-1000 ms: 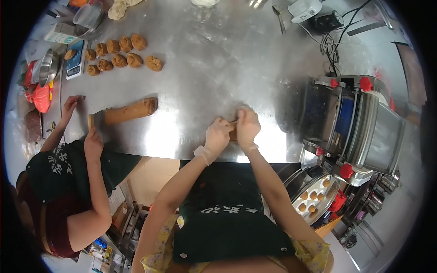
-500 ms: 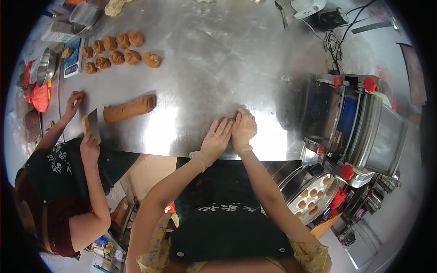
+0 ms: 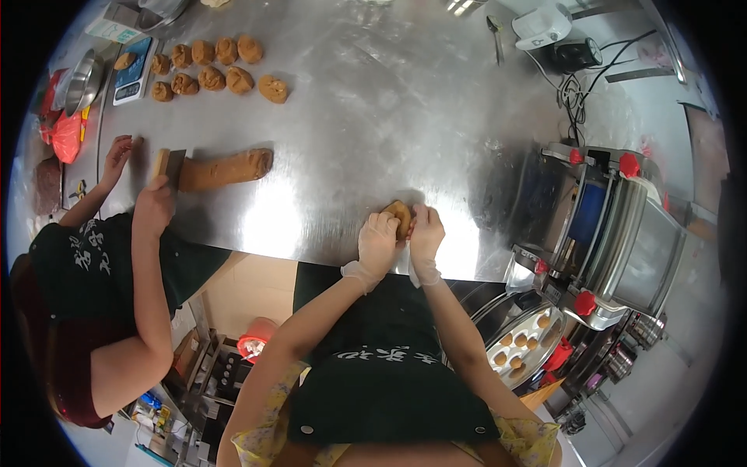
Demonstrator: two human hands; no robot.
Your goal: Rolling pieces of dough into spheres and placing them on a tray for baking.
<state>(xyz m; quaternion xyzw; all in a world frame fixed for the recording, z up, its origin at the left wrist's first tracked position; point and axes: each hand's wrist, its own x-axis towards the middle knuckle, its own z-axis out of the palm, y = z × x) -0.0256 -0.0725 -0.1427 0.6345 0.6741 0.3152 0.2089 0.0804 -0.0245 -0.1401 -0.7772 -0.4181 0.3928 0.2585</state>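
Note:
A flattened, rounded piece of brown dough [image 3: 400, 210] is pinched between my two hands at the near edge of the metal table. My left hand [image 3: 377, 243], in a clear thin glove, grips its left side with bent fingers. My right hand [image 3: 426, 235], gloved the same way, closes on its right side; the fingers hide part of the dough. To the left, a co-worker's hand holds a wooden-handled dough scraper [image 3: 173, 165], its blade at the left end of a thick brown dough log [image 3: 227, 170].
Two rows of dough lumps [image 3: 212, 78] lie at the far left beside a blue-topped scale [image 3: 132, 76] bearing one lump. A metal machine with red knobs [image 3: 599, 226] stands at the right. Below it, a tray [image 3: 537, 329] holds several dough balls. A spoon [image 3: 496, 37] lies far right.
My hands, pressed together over the table before, now hold the dough in view between their fingers. The co-worker's scraper has moved to the log's end. The whole view has shifted slightly.

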